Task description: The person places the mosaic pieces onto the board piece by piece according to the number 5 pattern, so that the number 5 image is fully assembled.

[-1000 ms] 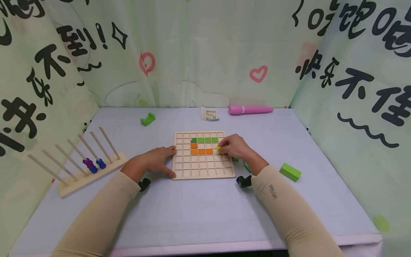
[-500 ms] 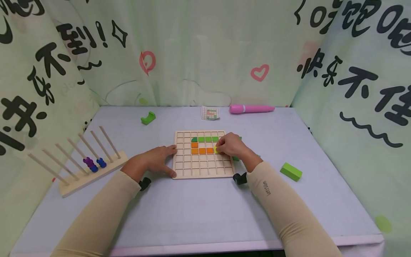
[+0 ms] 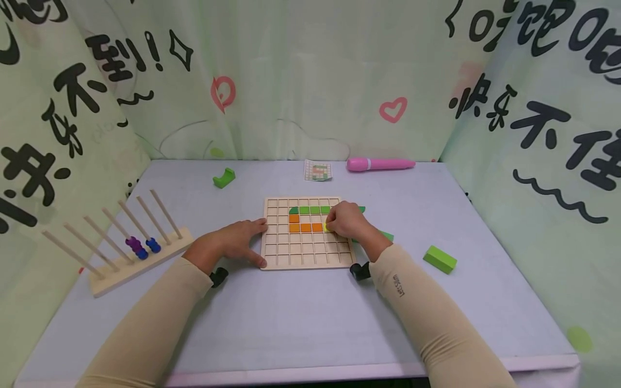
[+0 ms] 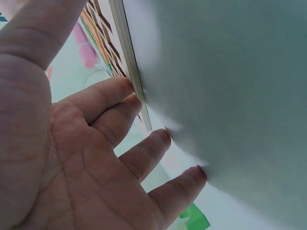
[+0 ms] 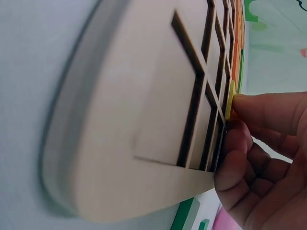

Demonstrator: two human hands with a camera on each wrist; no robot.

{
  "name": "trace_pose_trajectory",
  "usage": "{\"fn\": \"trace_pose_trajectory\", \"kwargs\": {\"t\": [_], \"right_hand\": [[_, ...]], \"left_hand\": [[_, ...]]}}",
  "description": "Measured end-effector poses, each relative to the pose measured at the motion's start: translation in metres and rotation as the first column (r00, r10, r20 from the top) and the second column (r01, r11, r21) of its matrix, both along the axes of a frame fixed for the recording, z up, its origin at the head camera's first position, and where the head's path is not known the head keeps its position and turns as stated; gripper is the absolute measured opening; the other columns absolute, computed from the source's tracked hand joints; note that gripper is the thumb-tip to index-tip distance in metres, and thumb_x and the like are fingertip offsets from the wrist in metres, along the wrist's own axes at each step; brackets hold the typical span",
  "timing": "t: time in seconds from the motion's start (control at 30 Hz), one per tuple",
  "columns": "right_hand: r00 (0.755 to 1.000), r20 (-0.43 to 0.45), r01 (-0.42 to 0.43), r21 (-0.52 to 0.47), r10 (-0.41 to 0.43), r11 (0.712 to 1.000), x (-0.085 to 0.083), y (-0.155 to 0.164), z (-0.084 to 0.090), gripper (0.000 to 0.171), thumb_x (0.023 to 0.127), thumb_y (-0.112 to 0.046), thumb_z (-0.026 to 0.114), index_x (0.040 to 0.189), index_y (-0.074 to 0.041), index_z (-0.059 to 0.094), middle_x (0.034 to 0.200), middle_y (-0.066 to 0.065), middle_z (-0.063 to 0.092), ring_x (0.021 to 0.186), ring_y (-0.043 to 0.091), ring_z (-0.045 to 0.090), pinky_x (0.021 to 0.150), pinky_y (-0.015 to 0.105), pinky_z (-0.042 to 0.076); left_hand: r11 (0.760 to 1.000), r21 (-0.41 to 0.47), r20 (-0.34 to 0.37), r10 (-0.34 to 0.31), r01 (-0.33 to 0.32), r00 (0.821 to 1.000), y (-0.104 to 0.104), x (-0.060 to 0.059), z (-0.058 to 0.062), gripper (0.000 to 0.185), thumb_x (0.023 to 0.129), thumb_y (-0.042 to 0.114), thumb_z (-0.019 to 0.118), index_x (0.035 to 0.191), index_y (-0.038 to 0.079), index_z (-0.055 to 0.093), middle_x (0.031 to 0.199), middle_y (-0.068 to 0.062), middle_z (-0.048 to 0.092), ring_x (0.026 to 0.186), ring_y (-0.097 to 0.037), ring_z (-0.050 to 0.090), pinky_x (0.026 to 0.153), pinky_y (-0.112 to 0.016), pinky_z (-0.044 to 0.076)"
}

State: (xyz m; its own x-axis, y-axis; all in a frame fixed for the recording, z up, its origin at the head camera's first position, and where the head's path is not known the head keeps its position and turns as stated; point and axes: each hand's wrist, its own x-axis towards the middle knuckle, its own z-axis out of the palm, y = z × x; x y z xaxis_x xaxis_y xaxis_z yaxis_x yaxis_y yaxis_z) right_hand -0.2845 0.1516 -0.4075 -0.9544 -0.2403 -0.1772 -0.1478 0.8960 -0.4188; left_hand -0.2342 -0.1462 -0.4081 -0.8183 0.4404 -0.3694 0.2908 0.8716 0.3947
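On the grid board [image 3: 307, 253], the right hand [image 3: 350, 222] pinches a yellow tile [image 3: 328, 227]; the left hand [image 3: 236, 244] rests flat, fingers spread.

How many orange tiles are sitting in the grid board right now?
4: one orange tile sits under the dark green corner piece, and three sit in the row below. The right hand may hide more.

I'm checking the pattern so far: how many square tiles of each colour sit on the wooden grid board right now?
Green tiles: 4 showing, the left one darker
Orange tiles: 4
Yellow tile: 1, pinched by the right hand
Total on the wooden grid board: 9 visible; the hand may hide more.
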Motion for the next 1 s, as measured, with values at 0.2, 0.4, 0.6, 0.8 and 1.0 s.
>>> {"fn": "trace_pose_trajectory", "kwargs": {"t": [0.2, 0.4, 0.6, 0.8, 1.0], "right_hand": [[1.0, 0.026, -0.012, -0.054, 0.014, 0.998, 0.004, 0.008, 0.003, 0.017, 0.101, -0.021, 0.067, 0.1, -0.01, 0.08, 0.097, 0.004, 0.073, 0.092, 0.022, 0.059, 0.073, 0.03, 0.05], [0.999, 0.042, 0.015, -0.158, -0.008, 0.987, 0.009, 0.025, 0.009, 0.021, 0.103, -0.026, 0.065, 0.112, -0.012, 0.077, 0.11, 0.005, 0.072, 0.097, 0.022, 0.059, 0.078, 0.031, 0.052], [0.997, 0.053, 0.065, -0.184, -0.056, 0.981, 0.013, 0.046, 0.012, 0.024, 0.102, -0.023, 0.066, 0.119, -0.009, 0.074, 0.113, 0.009, 0.07, 0.101, 0.025, 0.059, 0.084, 0.035, 0.053], [0.995, 0.072, 0.077, -0.127, -0.068, 0.989, 0.02, 0.067, 0.005, 0.024, 0.1, -0.022, 0.068, 0.12, -0.008, 0.075, 0.114, 0.009, 0.072, 0.101, 0.024, 0.059, 0.083, 0.035, 0.051], [0.994, 0.095, 0.062, -0.055, -0.057, 0.997, 0.031, 0.078, 0.001, 0.032, 0.097, -0.021, 0.072, 0.125, -0.005, 0.073, 0.119, 0.011, 0.071, 0.103, 0.025, 0.061, 0.092, 0.04, 0.054]], "left_hand": [[1.0, 0.001, -0.001, -0.008, 0.008, 1.0, 0.001, 0.0, -0.001, 0.105, 0.082, 0.046, 0.088, 0.162, 0.006, 0.033, 0.173, -0.012, 0.021, 0.159, -0.038, 0.023, 0.128, -0.052, 0.026], [1.0, 0.003, -0.007, -0.005, 0.005, 1.0, 0.0, -0.001, -0.002, 0.106, 0.081, 0.046, 0.088, 0.162, 0.006, 0.033, 0.173, -0.012, 0.021, 0.158, -0.038, 0.023, 0.127, -0.053, 0.026], [1.0, 0.002, -0.008, -0.006, 0.006, 1.0, 0.0, -0.001, 0.0, 0.106, 0.081, 0.046, 0.088, 0.162, 0.006, 0.033, 0.173, -0.012, 0.022, 0.158, -0.038, 0.023, 0.127, -0.053, 0.025], [1.0, 0.0, -0.004, -0.005, 0.005, 1.0, 0.002, 0.0, 0.002, 0.106, 0.081, 0.046, 0.088, 0.162, 0.006, 0.033, 0.173, -0.012, 0.021, 0.159, -0.038, 0.023, 0.128, -0.053, 0.024], [1.0, -0.012, -0.001, 0.002, -0.002, 1.0, 0.002, 0.0, 0.001, 0.105, 0.081, 0.047, 0.088, 0.162, 0.007, 0.034, 0.174, -0.01, 0.021, 0.159, -0.038, 0.023, 0.128, -0.053, 0.024]]}}
